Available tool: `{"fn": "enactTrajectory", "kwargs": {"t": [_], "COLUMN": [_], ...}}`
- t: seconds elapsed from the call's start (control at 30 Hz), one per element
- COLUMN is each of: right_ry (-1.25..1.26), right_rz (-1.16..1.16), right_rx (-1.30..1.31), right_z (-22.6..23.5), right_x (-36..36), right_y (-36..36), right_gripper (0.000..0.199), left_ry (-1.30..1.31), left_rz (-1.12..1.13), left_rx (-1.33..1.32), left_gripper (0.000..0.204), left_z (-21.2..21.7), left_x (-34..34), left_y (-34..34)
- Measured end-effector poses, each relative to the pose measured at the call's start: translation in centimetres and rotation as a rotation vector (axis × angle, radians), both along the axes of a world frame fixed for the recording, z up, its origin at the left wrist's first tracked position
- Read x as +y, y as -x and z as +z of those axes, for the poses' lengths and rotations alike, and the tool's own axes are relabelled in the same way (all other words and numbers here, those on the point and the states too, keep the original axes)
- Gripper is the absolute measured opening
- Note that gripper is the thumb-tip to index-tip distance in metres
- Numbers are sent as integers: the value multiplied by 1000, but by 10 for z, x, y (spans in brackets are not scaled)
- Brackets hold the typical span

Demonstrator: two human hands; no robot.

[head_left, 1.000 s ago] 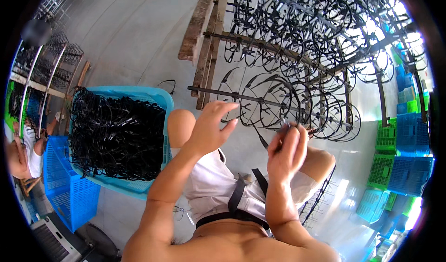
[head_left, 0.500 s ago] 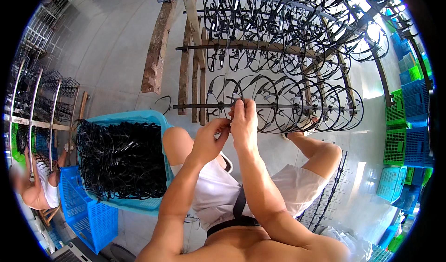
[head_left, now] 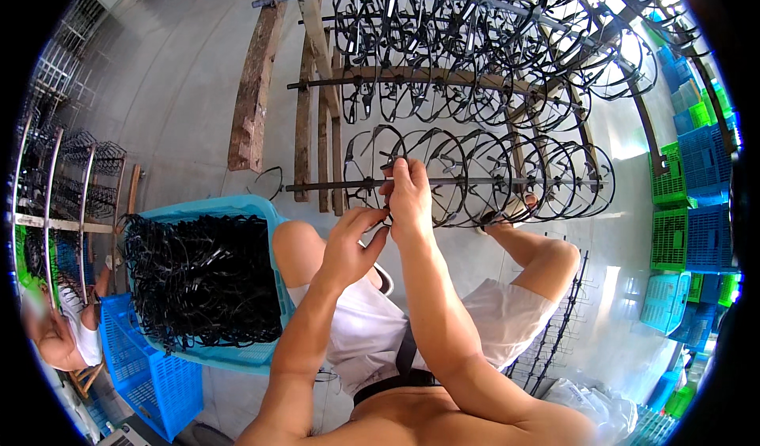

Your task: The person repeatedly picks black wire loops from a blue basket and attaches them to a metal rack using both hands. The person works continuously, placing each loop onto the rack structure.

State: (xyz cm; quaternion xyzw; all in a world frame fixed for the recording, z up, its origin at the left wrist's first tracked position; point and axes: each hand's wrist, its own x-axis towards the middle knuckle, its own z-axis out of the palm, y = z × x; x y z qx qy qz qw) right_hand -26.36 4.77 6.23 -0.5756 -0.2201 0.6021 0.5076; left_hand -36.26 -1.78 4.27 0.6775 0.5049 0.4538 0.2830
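Observation:
In front of me a dark horizontal rod (head_left: 332, 185) carries a row of thin black plastic hoops (head_left: 463, 178). My right hand (head_left: 410, 201) is at the rod's left part, its thumb and fingers closed on the nearest black hoop (head_left: 374, 135). Just below and to the left is my left hand (head_left: 348, 244), its fingers curled at the lower part of that hoop, beside the right hand; the exact grip is partly hidden. To the left, a light-blue basket (head_left: 273, 276) is heaped with loose black plastic pieces (head_left: 206, 280).
Wooden posts (head_left: 260, 90) and more hoop-laden rods (head_left: 467, 3) rise beyond. A blue crate (head_left: 162, 390) stands beside the basket. Stacked green and blue crates (head_left: 708, 236) line the right side. At far left, another person (head_left: 67, 335) sits by a rack. A clear plastic bag (head_left: 590, 406) lies at lower right.
The view has shifted slightly. My left hand has dropped a little, and its thumb stands further from its fingers. The right hand stays at the hoop, its fingers slightly rearranged.

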Motion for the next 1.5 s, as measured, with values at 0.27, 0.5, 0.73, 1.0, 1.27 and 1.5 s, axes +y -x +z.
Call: {"fn": "enactTrajectory", "kwargs": {"t": [0.27,0.5,0.73,1.0,1.27,1.5], "right_ry": [-67,-238,-423,-294,-568,-143], "right_rz": [28,73,91,25,401,1125], "right_rx": [119,134,202,80,-510,-792], "right_z": [-1,-34,-42,-42,-14,20], "right_x": [-9,-47,-69,-79,-90,-110], "right_y": [-5,-11,-24,-10,-48,-317], "right_gripper": [17,21,23,19,45,25], "left_ry": [247,236,198,150,354,-60], "left_rz": [34,157,178,242,182,301], "left_rx": [-191,-267,-317,-335,-275,477], "left_gripper": [19,13,12,13,19,33], "left_z": [-13,-17,-18,-21,4,-10], "left_x": [-3,0,-2,-7,2,15], "left_y": [5,-4,-16,-20,-11,66]}}
